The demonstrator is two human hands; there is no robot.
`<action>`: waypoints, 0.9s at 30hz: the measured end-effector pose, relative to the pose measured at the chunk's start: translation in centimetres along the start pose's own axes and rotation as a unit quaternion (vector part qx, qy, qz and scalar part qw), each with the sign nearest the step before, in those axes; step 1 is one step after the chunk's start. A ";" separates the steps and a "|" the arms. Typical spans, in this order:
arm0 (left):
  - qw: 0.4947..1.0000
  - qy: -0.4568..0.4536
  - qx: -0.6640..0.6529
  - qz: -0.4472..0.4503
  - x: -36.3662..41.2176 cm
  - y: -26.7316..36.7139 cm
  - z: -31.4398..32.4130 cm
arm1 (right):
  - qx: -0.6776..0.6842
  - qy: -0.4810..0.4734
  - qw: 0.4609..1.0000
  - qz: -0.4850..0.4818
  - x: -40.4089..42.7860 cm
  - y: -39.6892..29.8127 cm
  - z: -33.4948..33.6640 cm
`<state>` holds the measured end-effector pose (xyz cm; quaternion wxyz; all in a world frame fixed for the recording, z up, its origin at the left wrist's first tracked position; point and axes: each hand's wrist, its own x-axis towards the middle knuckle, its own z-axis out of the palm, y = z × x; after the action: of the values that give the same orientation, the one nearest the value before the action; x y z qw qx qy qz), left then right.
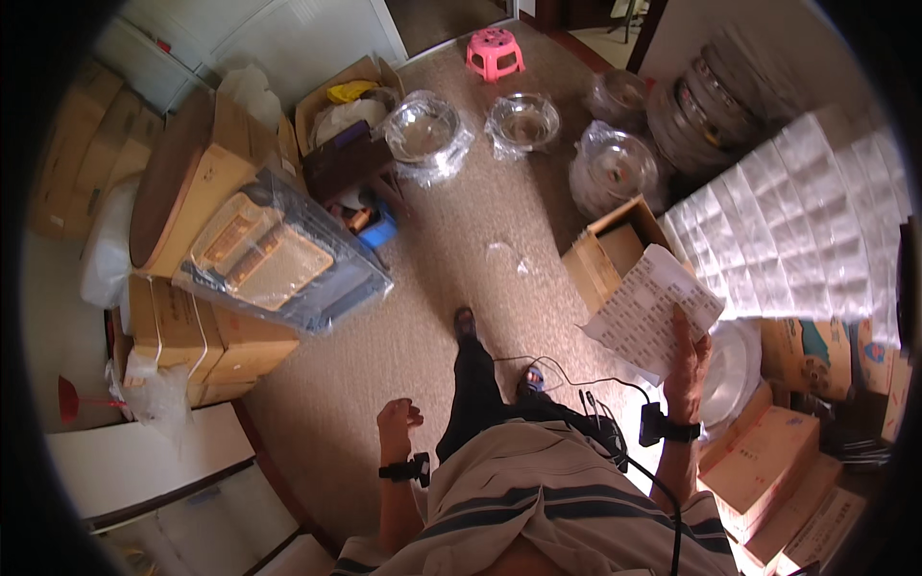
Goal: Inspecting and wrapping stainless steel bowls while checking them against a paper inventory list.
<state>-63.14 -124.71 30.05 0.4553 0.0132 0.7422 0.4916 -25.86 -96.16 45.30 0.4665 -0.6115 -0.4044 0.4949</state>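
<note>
My right hand (690, 360) grips a sheet of white paper (641, 309) printed with rows of small dark blocks, with the thumb lying on top. The sheet is held above the floor and partly covers an open cardboard box (612, 245) behind it. At my left side hangs my left hand (400, 421), half curled, fingertips slightly apart, with nothing in it. Both wrists wear black strapped devices, and a black cable runs from the right side near my waist. One of my feet (465, 324) is set ahead of the other on the carpet (403, 345).
Plastic-wrapped round basins (425, 129) and a pink stool (495, 54) stand ahead. A plastic-wrapped panel (288, 252) leans among cartons (209, 345) on the left. Right of me are a quilted silvery sheet (785, 216) and stacked boxes (763, 453). A thin cable (562, 371) loops near my feet.
</note>
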 end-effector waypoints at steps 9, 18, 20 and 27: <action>0.997 -0.043 0.061 0.029 20.8 19.1 6.3 | -0.013 0.072 0.996 -0.042 10.6 -0.2 13.5; 0.990 -0.024 0.034 0.132 39.1 32.6 18.9 | 0.008 0.159 0.987 -0.014 24.8 -2.6 19.5; 0.985 -0.041 0.078 0.148 41.2 33.4 22.1 | 0.074 0.159 0.984 -0.023 30.4 -0.9 20.6; 0.998 -0.018 -0.011 0.063 45.7 37.3 29.9 | 0.137 0.044 0.990 -0.006 50.6 -2.5 27.0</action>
<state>-85.26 -62.62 24.38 0.4367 0.0641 0.7258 0.5276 -43.17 -42.59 34.17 0.5662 -0.5604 -0.3155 0.5156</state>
